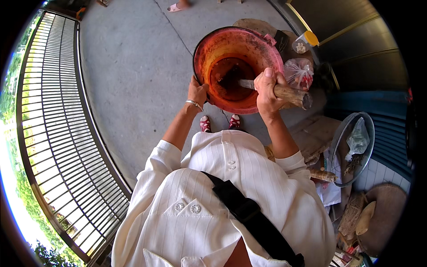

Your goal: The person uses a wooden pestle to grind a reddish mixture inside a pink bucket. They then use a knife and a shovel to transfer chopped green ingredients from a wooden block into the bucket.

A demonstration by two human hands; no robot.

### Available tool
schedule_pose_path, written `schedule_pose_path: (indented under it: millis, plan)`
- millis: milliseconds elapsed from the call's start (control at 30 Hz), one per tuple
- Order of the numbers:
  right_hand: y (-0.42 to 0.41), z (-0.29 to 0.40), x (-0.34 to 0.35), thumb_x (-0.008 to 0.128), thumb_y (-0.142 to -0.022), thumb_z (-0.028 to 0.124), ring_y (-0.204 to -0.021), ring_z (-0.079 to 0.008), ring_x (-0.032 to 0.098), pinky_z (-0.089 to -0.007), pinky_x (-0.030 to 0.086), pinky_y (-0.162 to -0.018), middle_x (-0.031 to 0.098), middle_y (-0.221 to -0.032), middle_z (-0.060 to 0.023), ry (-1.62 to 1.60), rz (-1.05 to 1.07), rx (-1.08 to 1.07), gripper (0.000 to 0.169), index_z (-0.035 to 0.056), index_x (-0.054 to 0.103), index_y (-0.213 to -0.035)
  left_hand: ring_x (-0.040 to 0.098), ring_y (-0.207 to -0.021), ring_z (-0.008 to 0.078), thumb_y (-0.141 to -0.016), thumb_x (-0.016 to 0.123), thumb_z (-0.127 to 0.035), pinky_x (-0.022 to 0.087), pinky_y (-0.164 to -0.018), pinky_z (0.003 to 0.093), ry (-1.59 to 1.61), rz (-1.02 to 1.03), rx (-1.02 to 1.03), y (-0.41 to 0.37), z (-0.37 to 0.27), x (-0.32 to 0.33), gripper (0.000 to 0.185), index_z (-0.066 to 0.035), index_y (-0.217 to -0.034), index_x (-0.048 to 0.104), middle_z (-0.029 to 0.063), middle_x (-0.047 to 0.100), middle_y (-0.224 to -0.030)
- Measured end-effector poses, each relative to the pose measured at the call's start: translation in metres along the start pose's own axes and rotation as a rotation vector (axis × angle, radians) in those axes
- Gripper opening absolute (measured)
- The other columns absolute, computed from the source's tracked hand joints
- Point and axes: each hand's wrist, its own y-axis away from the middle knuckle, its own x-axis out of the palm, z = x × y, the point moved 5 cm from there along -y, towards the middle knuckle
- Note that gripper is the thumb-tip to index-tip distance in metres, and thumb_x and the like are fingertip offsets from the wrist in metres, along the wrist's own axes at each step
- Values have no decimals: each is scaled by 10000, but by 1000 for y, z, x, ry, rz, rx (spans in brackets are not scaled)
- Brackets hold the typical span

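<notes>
A stained red-orange plastic bucket (263,53) is tilted towards me, its mouth facing up at the camera, with dark matter at its bottom. My left hand (198,90), with a silver bangle at the wrist, grips the rim at its lower left. My right hand (269,90) is closed around a thick wooden handle (293,95). From that fist a flat greyish shaft or blade (247,83) reaches into the bucket; its far end is hidden in the dark bottom. A knotted clear plastic bag (299,73) with red things inside lies just right of the bucket.
A yellow-lidded clear jar (301,45) stands beyond the bag. At right are a wooden bench (317,133) and a round clear basin (371,147) holding a plastic bag. A metal railing (63,133) runs along the left. Another person's foot in a pink slipper (174,7) is at the top.
</notes>
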Motion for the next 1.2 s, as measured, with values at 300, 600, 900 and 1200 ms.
schedule_pose_path:
  millis: [300, 600, 900, 1200]
  plan:
    - [2, 2, 5, 454, -948, 167, -454, -78, 372, -240, 333, -434, 414, -521, 5, 51, 90, -29, 356, 64, 371, -617, 582, -436, 262, -739, 466, 32, 484, -331, 333, -31, 9, -32, 0, -2, 1, 414, -6, -1143, 384, 172, 607, -798]
    - [6, 3, -2, 451, -942, 130, -442, -76, 345, -242, 316, -416, 378, -508, 12, 24, 56, -25, 327, 67, 360, -635, 592, -451, 260, -740, 460, 33, 483, -319, 332, -34, -3, -22, -2, 1, -3, 413, -4, -1143, 376, 176, 606, -836]
    - [13, 3, -9, 466, -937, 133, -449, -75, 365, -241, 314, -419, 400, -507, -7, 55, 26, -13, 354, 58, 337, -616, 610, -579, 220, -740, 431, 49, 499, -401, 317, -65, -12, 2, -6, -3, -2, 410, 21, -1149, 408, 162, 598, -916]
    - [-17, -9, -9, 509, -920, 123, -429, -56, 339, -228, 295, -419, 369, -491, 34, -209, -16, 79, 361, 87, 354, -596, 582, -459, 237, -732, 456, 26, 474, -336, 319, -53, 16, -4, -3, -7, 1, 415, 15, -1144, 398, 162, 601, -792]
